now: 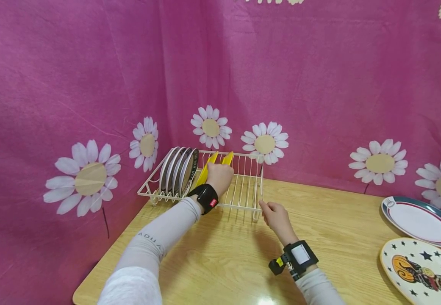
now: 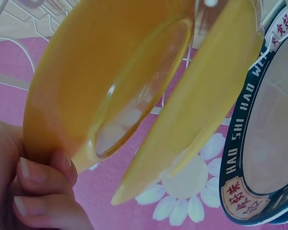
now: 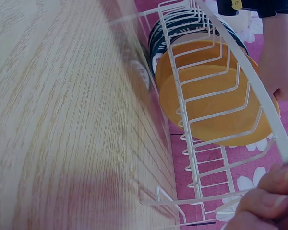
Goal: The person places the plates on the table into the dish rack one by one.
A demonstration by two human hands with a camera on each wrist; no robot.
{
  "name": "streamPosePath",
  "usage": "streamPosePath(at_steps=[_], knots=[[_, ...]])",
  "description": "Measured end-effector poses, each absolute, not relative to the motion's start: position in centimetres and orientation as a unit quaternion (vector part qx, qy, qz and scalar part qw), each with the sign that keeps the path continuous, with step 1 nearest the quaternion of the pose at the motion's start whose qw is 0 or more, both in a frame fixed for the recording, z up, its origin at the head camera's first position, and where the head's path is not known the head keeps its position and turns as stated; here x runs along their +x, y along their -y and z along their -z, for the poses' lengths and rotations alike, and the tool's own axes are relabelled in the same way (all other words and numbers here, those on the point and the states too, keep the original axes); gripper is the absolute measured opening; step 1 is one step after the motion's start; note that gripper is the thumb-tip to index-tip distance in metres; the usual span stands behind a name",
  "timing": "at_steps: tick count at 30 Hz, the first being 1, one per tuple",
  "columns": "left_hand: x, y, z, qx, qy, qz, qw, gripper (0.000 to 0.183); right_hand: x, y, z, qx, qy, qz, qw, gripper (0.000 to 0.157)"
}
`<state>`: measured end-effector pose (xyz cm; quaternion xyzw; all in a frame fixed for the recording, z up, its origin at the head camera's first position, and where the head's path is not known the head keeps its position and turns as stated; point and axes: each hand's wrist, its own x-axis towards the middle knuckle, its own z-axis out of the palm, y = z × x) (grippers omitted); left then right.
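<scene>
A white wire dish rack point(image 1: 239, 207) stands on the table at the back. My left hand point(image 1: 220, 176) reaches over it and pinches the rim of a yellow plate point(image 2: 62, 96) between thumb and fingers. This plate stands tilted in the slots, beside a second yellow plate point(image 2: 197, 96) that leans the same way, a small gap apart. Several white plates with dark rims point(image 1: 191, 169) stand on edge at the rack's left end. My right hand point(image 1: 277, 218) grips the rack's front right corner; in the right wrist view its fingers point(image 3: 273, 184) curl at the white rail.
On the table's right side lie an oval plate with a dark green and red rim point(image 1: 422, 220) and a cream plate with stars and a printed figure point(image 1: 399, 264). Pink cloth point(image 1: 319, 84) with daisies hangs behind and left of the wooden table point(image 1: 327, 220).
</scene>
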<state>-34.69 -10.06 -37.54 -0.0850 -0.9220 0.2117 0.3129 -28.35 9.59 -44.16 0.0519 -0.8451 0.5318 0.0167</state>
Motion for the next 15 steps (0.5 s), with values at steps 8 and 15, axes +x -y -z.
streamPosePath(at_steps=[8, 15], knots=[[-34.2, 8.5, 37.6, -0.117, 0.912, -0.223, 0.325, 0.025, -28.5, -9.8, 44.0, 0.054, 0.848, -0.526, 0.023, 0.049], [-33.8, 6.3, 38.1, -0.142, 0.909, -0.252, 0.299, 0.022, -28.5, -9.8, 44.1, 0.054, 0.842, -0.537, 0.018, 0.047]])
